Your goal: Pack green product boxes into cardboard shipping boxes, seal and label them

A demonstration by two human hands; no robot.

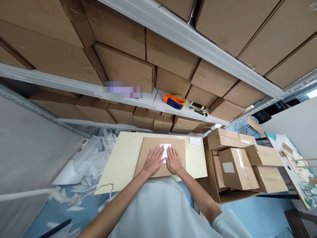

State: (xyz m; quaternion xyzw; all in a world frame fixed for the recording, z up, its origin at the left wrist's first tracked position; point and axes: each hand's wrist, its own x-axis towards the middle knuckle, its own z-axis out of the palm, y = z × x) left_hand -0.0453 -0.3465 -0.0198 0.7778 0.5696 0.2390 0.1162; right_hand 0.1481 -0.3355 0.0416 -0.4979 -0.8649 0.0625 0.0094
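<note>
A flat-topped cardboard box (pixel 143 152) lies in front of me on a pale yellow table. On its top sits a white label (pixel 165 146). My left hand (pixel 154 161) is spread flat over the label's left side, fingers pointing away from me. Over the right side my right hand (pixel 174 161) lies in the same way, palm down and fingers apart. Both thumbs come close together near the label's lower end, and the hands cover part of it. A small white stack of labels or paper (pixel 195 141) rests at the table's back right.
Shelves packed with cardboard boxes rise behind the table (pixel 111 165). One shelf holds an orange tape dispenser (pixel 174 101) and yellow-black utility knives (pixel 198 110). At right stands a large open carton (pixel 209 185) full of boxes. Crumpled white paper (pixel 91 158) heaps at left.
</note>
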